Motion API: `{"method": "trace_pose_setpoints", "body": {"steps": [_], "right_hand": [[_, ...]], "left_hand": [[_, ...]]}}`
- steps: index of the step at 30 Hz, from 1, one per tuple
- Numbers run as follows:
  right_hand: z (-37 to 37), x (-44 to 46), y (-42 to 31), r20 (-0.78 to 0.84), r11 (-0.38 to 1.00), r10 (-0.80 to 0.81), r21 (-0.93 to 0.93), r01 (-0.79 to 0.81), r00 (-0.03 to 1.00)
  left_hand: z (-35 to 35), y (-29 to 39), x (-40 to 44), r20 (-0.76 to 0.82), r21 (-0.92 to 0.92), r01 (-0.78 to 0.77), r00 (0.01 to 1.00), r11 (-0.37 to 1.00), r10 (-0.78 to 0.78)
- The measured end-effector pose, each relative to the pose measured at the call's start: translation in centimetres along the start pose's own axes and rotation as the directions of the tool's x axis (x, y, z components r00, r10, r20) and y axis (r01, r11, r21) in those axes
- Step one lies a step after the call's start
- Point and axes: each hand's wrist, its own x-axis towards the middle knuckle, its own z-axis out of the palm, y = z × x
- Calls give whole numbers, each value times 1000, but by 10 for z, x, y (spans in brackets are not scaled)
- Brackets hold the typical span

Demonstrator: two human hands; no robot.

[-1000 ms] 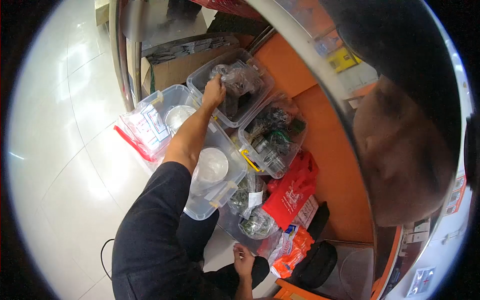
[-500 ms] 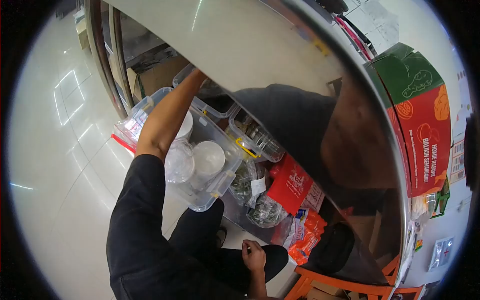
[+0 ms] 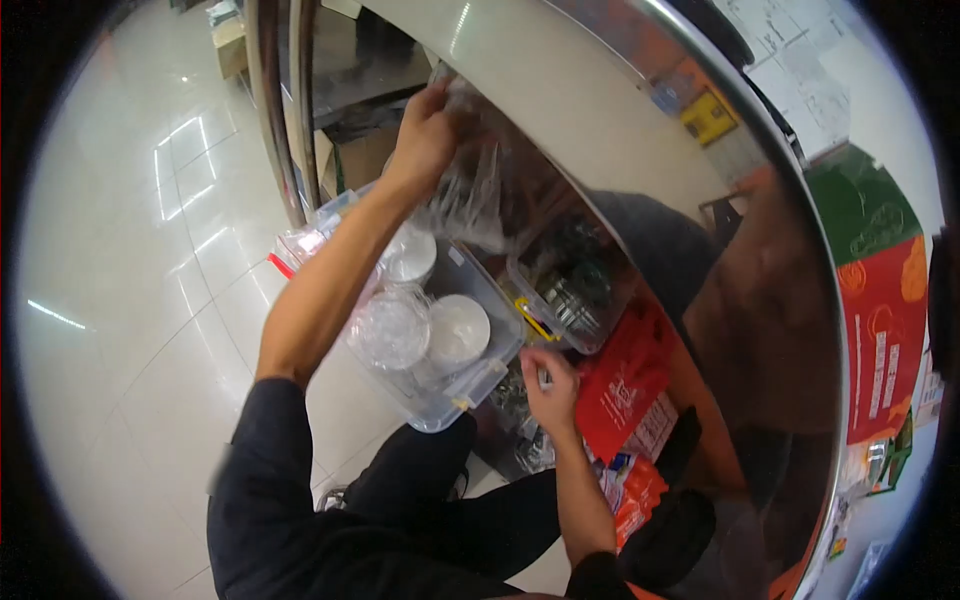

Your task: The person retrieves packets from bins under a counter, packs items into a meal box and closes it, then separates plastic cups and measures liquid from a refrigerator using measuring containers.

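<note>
My left hand (image 3: 425, 135) is raised at the cabinet opening, its fingers closed on the top of a clear plastic bag (image 3: 470, 205). The bag hangs down past the corner of a clear plastic tub (image 3: 400, 395). Inside the tub stand white bowls (image 3: 462, 330), some wrapped in clear film. My right hand (image 3: 552, 390) hovers by the tub's near right corner, fingers loosely curled, with nothing visible in them. Close to it lie a red printed bag (image 3: 625, 385) and a second clear container (image 3: 590, 345) with a yellow latch. What the hanging bag holds is not clear.
A shiny metal tabletop edge (image 3: 800, 220) curves over the right side. Metal legs (image 3: 270, 110) stand at upper left above the tiled floor (image 3: 150, 350). Orange packaging (image 3: 635, 495) lies low on the shelf. A green and red carton (image 3: 885, 330) stands at far right.
My left hand has come out from under the tabletop with the clear plastic bag. My right hand has risen from my knee toward the tub. The view has shifted.
</note>
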Motion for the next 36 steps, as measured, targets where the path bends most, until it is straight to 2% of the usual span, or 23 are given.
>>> {"method": "trace_pose_setpoints", "body": {"steps": [2,4,5,6,7,8,9,10,11,12,13,15,16,18,21,22,23,24,26,27,28,31,36], "right_hand": [[31,70,-7,6,993,50,111,-51,999],[77,138,34,-30,991,-92,92,94,995],[101,176,69,45,997,-62,-48,64,997],[126,210,103,106,980,-28,-191,48,994],[148,229,129,100,980,-45,-190,64,994],[173,246,155,197,989,29,-148,0,980],[196,262,176,297,991,97,-114,-66,950],[215,275,195,401,986,163,-94,-136,902],[230,286,209,507,974,224,-91,-207,832],[246,293,217,622,955,280,-107,-275,731],[247,301,218,647,958,278,-131,-255,710],[237,296,229,745,806,456,-115,-580,486],[234,296,235,756,762,489,-127,-635,435],[220,296,242,753,731,510,-124,-671,417],[203,300,264,723,701,522,-61,-711,453],[201,298,261,712,696,519,-31,-717,473],[197,306,268,695,690,511,19,-723,505],[194,308,271,680,691,506,49,-721,531],[188,316,270,648,681,490,133,-720,583],[187,307,233,635,679,481,167,-715,605],[184,314,257,631,677,475,184,-713,614],[170,339,253,605,685,438,254,-683,665],[147,359,230,536,699,376,371,-611,756]], "left_hand": [[-4,10,-32,-119,66,-1,993,998,9],[-10,16,-68,-239,131,12,971,991,20],[-14,19,-82,-292,162,10,956,987,38],[-25,7,-98,-376,21,52,926,998,-41],[-22,16,-122,-367,46,-24,930,999,39],[-26,20,-145,-377,83,18,926,996,15],[-27,15,-170,-386,113,-65,916,991,104],[-19,22,-191,-422,85,-96,898,992,123],[-22,13,-210,-501,210,-113,840,971,206],[-27,4,-225,-533,210,-114,820,971,211],[-29,-4,-243,-560,221,-111,799,969,220],[-27,-17,-270,-652,218,-60,734,974,191],[-25,-18,-276,-701,201,-57,690,978,184],[-27,-26,-281,-667,370,-58,679,927,308],[-30,-45,-273,-741,60,-312,623,948,252],[-27,-51,-268,-766,362,-1,569,932,298],[-23,-60,-259,-757,585,310,542,750,366],[-24,-63,-257,-758,579,290,535,762,372],[-28,-68,-246,-764,294,-96,574,951,294],[-29,-68,-242,-763,173,-205,590,963,263],[-31,-68,-236,-762,81,-274,603,958,237],[-35,-66,-222,-789,-81,-451,574,889,219],[-44,-75,-178,-790,-147,-661,527,736,315]]}}
